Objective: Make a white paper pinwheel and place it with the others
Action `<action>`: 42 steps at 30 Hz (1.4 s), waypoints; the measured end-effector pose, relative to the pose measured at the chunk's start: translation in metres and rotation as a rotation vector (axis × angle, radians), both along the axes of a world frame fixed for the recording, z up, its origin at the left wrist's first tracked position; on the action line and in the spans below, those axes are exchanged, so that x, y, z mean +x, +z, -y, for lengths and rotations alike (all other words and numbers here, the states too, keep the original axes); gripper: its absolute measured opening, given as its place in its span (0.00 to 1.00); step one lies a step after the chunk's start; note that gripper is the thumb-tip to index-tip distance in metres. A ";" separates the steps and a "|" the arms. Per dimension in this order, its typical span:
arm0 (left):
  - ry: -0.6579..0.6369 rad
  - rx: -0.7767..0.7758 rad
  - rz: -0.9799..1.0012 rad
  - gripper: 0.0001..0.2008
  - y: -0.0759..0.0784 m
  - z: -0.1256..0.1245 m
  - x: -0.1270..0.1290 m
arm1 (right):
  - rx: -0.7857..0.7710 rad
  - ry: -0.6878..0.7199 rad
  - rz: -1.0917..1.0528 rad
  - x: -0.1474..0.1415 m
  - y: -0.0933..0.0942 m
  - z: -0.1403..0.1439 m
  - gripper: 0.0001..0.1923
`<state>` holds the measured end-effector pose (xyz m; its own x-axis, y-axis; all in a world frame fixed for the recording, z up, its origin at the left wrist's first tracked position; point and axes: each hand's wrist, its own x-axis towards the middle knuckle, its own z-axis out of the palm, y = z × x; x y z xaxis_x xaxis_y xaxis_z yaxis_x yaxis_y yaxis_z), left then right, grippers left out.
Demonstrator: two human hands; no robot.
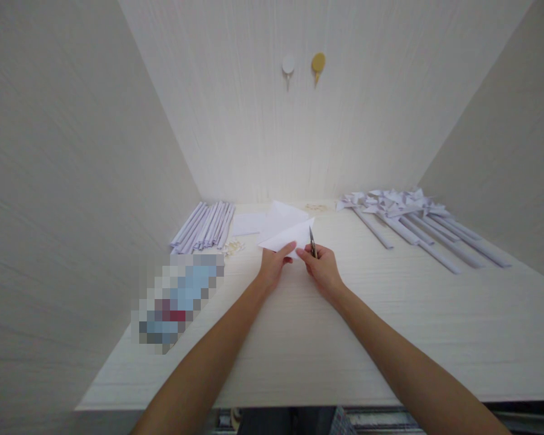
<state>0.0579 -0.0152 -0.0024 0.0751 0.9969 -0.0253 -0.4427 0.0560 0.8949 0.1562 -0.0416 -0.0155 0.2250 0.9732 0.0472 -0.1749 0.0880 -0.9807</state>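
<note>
From the head camera, both bare forearms reach forward over a pale wood-grain desk (390, 338) and meet at its middle. The left hand (274, 266) pinches the near edge of a folded white paper triangle (288, 237), thumb on top and fingers curled beneath. The right hand (324, 269) is closed around a small pair of scissors (312, 243), whose blades point up and away from the person, just beside the triangle's right-hand tip; whether the blades are parted is too small to tell. The triangle lies flat on the desk with its long axis running from lower left to upper right, so its far point sits directly left of the blades, and the right hand is the nearer of the two to that corner. Under and behind the triangle lie loose white sheets (281, 214). To the left, well apart, is a bundle of rolled paper sticks (205, 226), and near it a blurred object (176, 302). To the right lies a row of finished paper pinwheels (408, 220) on their sticks. Two wall hooks (303, 65) hang on the back panel.
</note>
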 end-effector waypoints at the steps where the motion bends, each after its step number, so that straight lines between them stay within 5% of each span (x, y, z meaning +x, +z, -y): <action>1: -0.002 0.004 -0.016 0.18 -0.001 0.000 0.000 | 0.001 -0.002 -0.001 0.000 -0.001 0.000 0.13; 8: 0.067 0.021 -0.065 0.15 -0.006 -0.005 -0.001 | -0.001 0.042 -0.021 0.000 0.004 0.002 0.13; 18: 0.237 -0.037 0.113 0.11 -0.004 -0.009 -0.005 | -0.099 0.367 -0.196 -0.014 0.013 0.016 0.16; 27: 0.265 -0.073 0.197 0.08 -0.001 -0.009 -0.003 | -0.265 0.380 -0.146 -0.018 0.019 0.020 0.12; 42: 0.274 -0.100 0.236 0.07 -0.002 -0.010 -0.002 | -0.264 0.371 -0.145 -0.020 0.018 0.019 0.10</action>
<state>0.0556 -0.0055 -0.0046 -0.1792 0.9742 -0.1372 -0.6469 -0.0115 0.7625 0.1365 -0.0605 0.0022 -0.1538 0.9637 -0.2182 -0.2844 -0.2547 -0.9243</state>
